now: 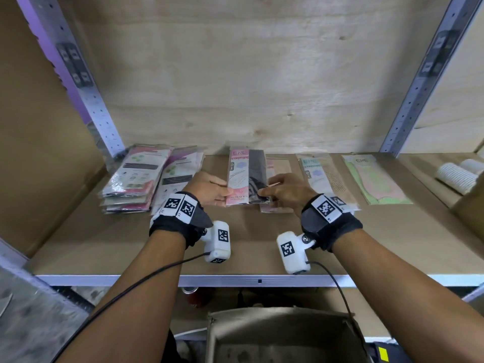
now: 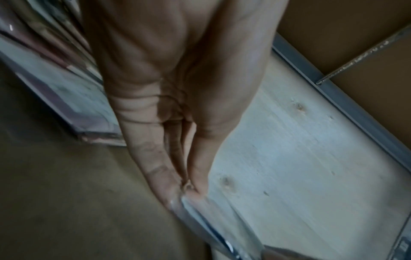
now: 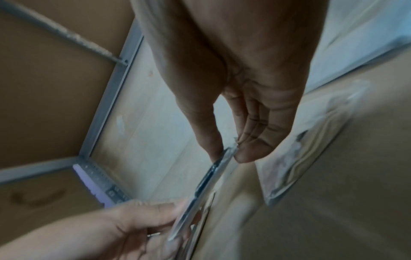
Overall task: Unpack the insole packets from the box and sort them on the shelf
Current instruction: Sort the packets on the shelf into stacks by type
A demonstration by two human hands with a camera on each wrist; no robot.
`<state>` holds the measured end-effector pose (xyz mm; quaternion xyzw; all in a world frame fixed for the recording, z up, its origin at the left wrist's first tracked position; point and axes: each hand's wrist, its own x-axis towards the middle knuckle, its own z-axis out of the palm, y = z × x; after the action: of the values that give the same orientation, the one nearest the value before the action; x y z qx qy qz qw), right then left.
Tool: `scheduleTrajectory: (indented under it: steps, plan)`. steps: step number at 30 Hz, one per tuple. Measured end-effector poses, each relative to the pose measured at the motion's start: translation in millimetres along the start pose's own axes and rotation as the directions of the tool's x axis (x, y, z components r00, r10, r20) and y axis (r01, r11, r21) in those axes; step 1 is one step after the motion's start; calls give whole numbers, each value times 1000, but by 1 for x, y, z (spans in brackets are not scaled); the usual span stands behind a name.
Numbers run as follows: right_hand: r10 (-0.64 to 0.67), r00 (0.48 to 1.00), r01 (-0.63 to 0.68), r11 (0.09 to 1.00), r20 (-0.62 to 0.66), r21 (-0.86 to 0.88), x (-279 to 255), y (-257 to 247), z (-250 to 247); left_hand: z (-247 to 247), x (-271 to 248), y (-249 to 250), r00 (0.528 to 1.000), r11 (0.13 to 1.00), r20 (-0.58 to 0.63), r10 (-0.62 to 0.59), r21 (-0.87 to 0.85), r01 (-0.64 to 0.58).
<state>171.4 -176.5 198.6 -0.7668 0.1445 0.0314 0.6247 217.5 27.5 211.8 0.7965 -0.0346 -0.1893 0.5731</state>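
Pink-and-black flat plastic insole packet (image 1: 246, 176) pinched at both side edges: left hand (image 1: 209, 188), right hand (image 1: 284, 191). Brown shelf board (image 1: 248, 247) bare toward its front edge.

On the shelf (image 1: 78, 247), the held packet (image 1: 247, 176) sits at the middle, between the left hand (image 1: 209, 189) and the right hand (image 1: 285, 191). Left of it lies a stack of packets (image 1: 133, 179); right of it lie two single packets (image 1: 320, 176) (image 1: 377, 179). Below the shelf's front edge stands the box (image 1: 285, 336).
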Motion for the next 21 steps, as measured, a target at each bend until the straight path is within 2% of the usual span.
scheduleTrajectory:
  steps: [3, 7, 12, 17, 21]
  plan:
    - [5, 1000, -10, 973, -19, -231, 10, -9, 19, -9, 3, -4, 992, 994, -128, -17, 107, 31]
    - [-54, 999, 46, 856, 1, -516, 19, -22, 42, -21, 12, -8, 963, 948, -267, -27, 298, 110]
    - [-35, 999, 16, 783, -19, -622, 26, -24, 62, -25, 18, -15, 944, 889, -329, -16, 428, 164]
    - [-12, 1000, -4, 741, -19, -672, 30, -23, 69, -26, 18, -19, 964, 844, -265, -4, 517, 145]
    - [-9, 1000, -4, 716, -15, -698, 30, -24, 71, -24, 18, -18, 963, 824, -270, 16, 549, 141]
